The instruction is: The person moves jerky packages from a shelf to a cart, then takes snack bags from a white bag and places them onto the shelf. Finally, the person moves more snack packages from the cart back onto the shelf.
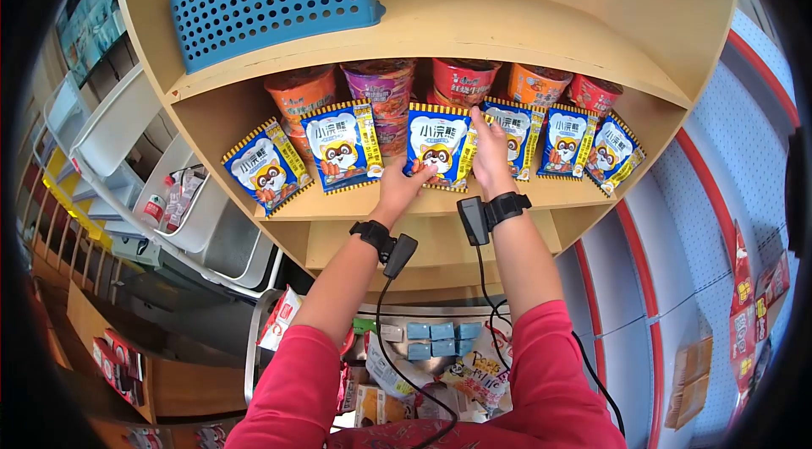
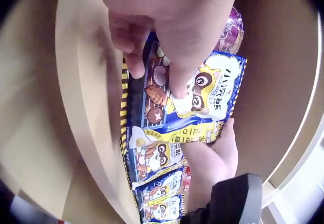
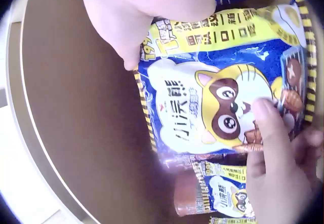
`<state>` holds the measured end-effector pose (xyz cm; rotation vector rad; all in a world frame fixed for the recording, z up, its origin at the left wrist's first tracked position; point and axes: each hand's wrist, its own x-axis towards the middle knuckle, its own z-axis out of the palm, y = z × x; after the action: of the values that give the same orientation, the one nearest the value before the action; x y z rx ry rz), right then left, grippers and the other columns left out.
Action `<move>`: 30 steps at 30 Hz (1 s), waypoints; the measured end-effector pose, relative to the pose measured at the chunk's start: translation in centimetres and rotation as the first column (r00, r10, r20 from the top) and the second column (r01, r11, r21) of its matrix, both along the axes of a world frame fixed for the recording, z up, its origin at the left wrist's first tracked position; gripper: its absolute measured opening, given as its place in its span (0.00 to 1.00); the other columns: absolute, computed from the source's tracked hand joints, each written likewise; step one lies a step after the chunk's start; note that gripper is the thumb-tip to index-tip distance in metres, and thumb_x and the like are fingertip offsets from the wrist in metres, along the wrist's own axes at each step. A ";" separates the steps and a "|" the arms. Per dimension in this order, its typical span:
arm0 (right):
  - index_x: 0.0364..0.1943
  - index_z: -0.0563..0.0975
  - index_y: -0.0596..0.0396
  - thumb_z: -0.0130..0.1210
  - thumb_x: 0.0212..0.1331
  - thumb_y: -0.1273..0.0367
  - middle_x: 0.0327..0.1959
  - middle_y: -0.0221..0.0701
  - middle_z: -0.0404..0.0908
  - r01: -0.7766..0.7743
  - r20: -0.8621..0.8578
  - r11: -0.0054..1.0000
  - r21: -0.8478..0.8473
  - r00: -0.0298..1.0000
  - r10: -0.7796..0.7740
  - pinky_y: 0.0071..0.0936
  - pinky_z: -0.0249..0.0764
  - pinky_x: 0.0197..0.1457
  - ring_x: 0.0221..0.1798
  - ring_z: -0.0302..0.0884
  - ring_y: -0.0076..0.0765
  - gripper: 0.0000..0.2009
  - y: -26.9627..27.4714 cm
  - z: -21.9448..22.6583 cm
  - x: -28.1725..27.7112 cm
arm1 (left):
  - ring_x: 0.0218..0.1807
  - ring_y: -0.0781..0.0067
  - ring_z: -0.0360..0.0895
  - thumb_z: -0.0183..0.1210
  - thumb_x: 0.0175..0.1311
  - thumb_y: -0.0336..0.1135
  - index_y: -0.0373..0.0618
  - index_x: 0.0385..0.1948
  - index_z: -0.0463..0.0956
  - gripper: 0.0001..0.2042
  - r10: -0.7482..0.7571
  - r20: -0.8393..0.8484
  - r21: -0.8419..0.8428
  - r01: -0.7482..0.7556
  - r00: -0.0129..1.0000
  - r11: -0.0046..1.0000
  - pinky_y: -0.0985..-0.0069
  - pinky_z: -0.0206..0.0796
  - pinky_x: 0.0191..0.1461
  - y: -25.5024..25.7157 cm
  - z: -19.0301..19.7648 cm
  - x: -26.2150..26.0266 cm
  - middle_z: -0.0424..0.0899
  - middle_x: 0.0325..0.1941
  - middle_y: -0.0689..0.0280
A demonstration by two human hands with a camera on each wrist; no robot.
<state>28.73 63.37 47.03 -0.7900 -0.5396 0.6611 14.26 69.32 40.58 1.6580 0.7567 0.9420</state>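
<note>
Both hands hold one blue snack bag with a raccoon cartoon and striped black-and-yellow ends, upright near the shelf's front edge. At its lower left, my left hand pinches it, the thumb lying across the printed front. My right hand grips the right side, with a fingertip up by the top corner; part of that hand is hidden behind the bag in the left wrist view. Matching snack bags lean in a row on either side, one to the left and another right behind my right hand.
Behind the bags stand instant noodle tubs, among them a purple one and a red one. A blue perforated basket sits on the shelf above. Below, a cart holds several packets. Cables hang from both wrist cameras.
</note>
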 end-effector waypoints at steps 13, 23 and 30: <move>0.36 0.73 0.62 0.55 0.52 0.72 0.27 0.31 0.79 0.133 0.515 0.949 -0.287 0.856 0.036 0.22 0.68 0.29 0.27 0.74 0.22 0.09 1.9 -9.1 2.4 | 0.12 0.81 0.68 0.56 0.59 0.43 0.38 0.29 0.70 0.15 0.217 0.032 -0.143 -0.210 0.976 0.967 0.83 0.57 0.12 1.5 -2.0 1.9 0.73 0.21 0.67; 0.44 0.71 0.64 0.49 0.54 0.73 0.35 0.38 0.77 0.484 0.678 0.857 -0.176 0.691 -0.251 0.27 0.68 0.43 0.37 0.73 0.34 0.13 2.9 -10.2 1.9 | 0.16 0.77 0.73 0.51 0.63 0.43 0.40 0.34 0.67 0.14 0.235 0.055 -0.335 -0.204 0.970 0.920 0.80 0.67 0.15 1.3 -1.3 2.9 0.75 0.25 0.64; 0.52 0.63 0.66 0.59 0.45 0.70 0.48 0.49 0.69 0.964 0.855 0.265 -0.038 0.168 -0.491 0.38 0.61 0.57 0.52 0.66 0.51 0.29 -2.3 -7.6 5.3 | 0.19 0.74 0.75 0.53 0.61 0.42 0.33 0.50 0.57 0.24 0.237 0.080 -0.350 -0.195 0.968 0.916 0.79 0.70 0.17 0.8 -1.2 2.5 0.75 0.33 0.58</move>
<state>34.06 61.11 39.42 -1.8397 -0.4875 -0.6670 16.79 70.09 39.34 1.2222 0.9751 0.9922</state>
